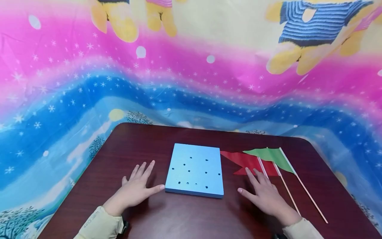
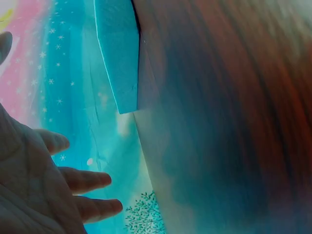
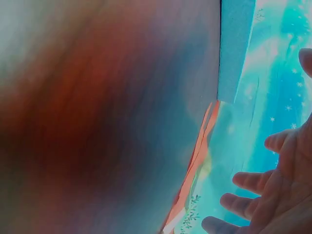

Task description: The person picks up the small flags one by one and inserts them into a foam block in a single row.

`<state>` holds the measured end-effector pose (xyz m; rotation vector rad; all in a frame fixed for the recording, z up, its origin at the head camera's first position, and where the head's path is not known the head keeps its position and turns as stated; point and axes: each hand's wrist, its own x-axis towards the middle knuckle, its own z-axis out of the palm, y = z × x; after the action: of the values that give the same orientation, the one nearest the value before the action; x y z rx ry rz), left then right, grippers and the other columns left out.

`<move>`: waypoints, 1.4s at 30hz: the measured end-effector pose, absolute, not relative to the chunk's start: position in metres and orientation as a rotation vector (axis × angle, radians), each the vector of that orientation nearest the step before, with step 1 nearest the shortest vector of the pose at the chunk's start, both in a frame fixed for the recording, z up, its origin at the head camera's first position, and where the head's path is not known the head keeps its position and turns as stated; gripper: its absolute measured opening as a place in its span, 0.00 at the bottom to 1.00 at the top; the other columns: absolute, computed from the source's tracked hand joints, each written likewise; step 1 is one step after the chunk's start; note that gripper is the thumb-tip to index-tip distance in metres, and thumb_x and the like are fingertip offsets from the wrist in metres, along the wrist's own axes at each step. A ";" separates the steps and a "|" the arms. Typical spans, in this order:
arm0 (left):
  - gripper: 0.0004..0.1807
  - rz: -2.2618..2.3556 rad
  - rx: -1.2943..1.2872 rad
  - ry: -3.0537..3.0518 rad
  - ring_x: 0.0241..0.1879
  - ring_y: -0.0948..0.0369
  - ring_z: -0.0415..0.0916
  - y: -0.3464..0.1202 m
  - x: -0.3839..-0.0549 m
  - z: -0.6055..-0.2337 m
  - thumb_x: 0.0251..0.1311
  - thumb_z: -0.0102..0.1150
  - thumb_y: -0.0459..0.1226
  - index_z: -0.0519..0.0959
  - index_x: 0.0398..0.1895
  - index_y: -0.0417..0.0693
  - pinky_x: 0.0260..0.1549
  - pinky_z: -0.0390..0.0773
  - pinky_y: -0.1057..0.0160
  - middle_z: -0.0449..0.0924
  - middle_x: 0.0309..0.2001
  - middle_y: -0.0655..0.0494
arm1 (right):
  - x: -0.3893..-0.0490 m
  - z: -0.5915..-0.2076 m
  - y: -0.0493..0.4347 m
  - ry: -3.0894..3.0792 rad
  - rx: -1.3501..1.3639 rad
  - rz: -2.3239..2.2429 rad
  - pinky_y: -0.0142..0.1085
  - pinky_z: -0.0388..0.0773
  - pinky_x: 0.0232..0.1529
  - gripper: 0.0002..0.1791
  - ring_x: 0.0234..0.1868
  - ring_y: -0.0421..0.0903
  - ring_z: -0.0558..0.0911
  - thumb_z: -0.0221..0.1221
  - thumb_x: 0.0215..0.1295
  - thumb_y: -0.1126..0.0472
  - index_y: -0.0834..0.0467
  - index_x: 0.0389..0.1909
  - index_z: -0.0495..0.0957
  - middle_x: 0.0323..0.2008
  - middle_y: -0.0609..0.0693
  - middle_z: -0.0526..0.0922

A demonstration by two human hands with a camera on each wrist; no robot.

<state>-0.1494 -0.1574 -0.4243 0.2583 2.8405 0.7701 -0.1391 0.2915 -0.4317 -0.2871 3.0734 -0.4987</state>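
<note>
Two pale sleeves (image 1: 101,225) reach in on the near side of the board (image 1: 195,177), bringing two hands. The left hand (image 1: 134,191), left of the board, is spread wide and holds nothing, its thumb tip so close to the board's near left corner that contact cannot be told. The right hand (image 1: 267,194), right of the board, is likewise spread and grips nothing, fingertips over red cloth (image 1: 243,161); touch is unclear. The single blue board lies flat, with eleven holes counted. Right of it lie three poles (image 1: 311,196), one bearing a green flag (image 1: 270,154); the red cloth overlaps, its tip just beside the board's right edge. The table (image 1: 134,139) leaves wide room left of and nearer than the board, less beyond it.
</note>
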 end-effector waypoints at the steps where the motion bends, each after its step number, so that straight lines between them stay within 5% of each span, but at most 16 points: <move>1: 0.57 0.765 0.248 2.844 0.78 0.32 0.38 -0.157 -0.149 -0.425 0.62 0.55 0.71 0.47 0.85 0.53 0.60 0.38 0.17 0.46 0.81 0.35 | -0.140 -0.432 0.292 3.072 -0.289 -0.498 0.78 0.59 0.56 0.52 0.72 0.74 0.57 0.58 0.68 0.30 0.61 0.81 0.57 0.73 0.72 0.60; 12: 0.56 0.800 0.229 2.843 0.77 0.34 0.46 -0.148 -0.154 -0.425 0.63 0.53 0.71 0.48 0.85 0.53 0.61 0.41 0.19 0.52 0.80 0.37 | -0.155 -0.427 0.309 3.114 -0.257 -0.470 0.75 0.62 0.57 0.48 0.66 0.78 0.64 0.58 0.72 0.37 0.67 0.78 0.58 0.68 0.78 0.65; 22: 0.45 0.933 0.263 2.879 0.74 0.37 0.56 -0.139 -0.161 -0.424 0.73 0.55 0.56 0.53 0.83 0.42 0.63 0.57 0.26 0.61 0.76 0.35 | -0.164 -0.423 0.332 3.114 -0.241 -0.484 0.67 0.71 0.56 0.41 0.61 0.74 0.72 0.66 0.67 0.54 0.73 0.72 0.63 0.62 0.77 0.72; 29: 0.42 1.033 0.289 2.825 0.74 0.39 0.57 -0.134 -0.163 -0.426 0.75 0.56 0.50 0.54 0.82 0.38 0.67 0.60 0.36 0.60 0.76 0.34 | -0.163 -0.417 0.349 3.112 -0.154 -0.467 0.60 0.79 0.46 0.27 0.42 0.62 0.82 0.66 0.65 0.59 0.75 0.57 0.76 0.44 0.67 0.84; 35: 0.41 1.115 0.267 2.810 0.57 0.45 0.79 -0.131 -0.165 -0.429 0.74 0.57 0.48 0.58 0.78 0.29 0.58 0.74 0.42 0.73 0.66 0.34 | -0.163 -0.421 0.358 3.069 -0.075 -0.488 0.47 0.75 0.33 0.16 0.28 0.48 0.77 0.62 0.67 0.60 0.70 0.46 0.81 0.27 0.50 0.82; 42: 0.38 1.161 0.270 2.806 0.47 0.53 0.83 -0.127 -0.169 -0.433 0.73 0.59 0.44 0.62 0.74 0.25 0.52 0.78 0.46 0.78 0.60 0.37 | -0.165 -0.428 0.367 3.008 0.013 -0.466 0.46 0.76 0.33 0.14 0.28 0.46 0.78 0.62 0.67 0.59 0.68 0.42 0.80 0.29 0.49 0.83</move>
<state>-0.1690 -0.1269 -0.4334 0.2703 2.8056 1.1612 -0.1647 0.3668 -0.4282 0.0134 3.0079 -0.4660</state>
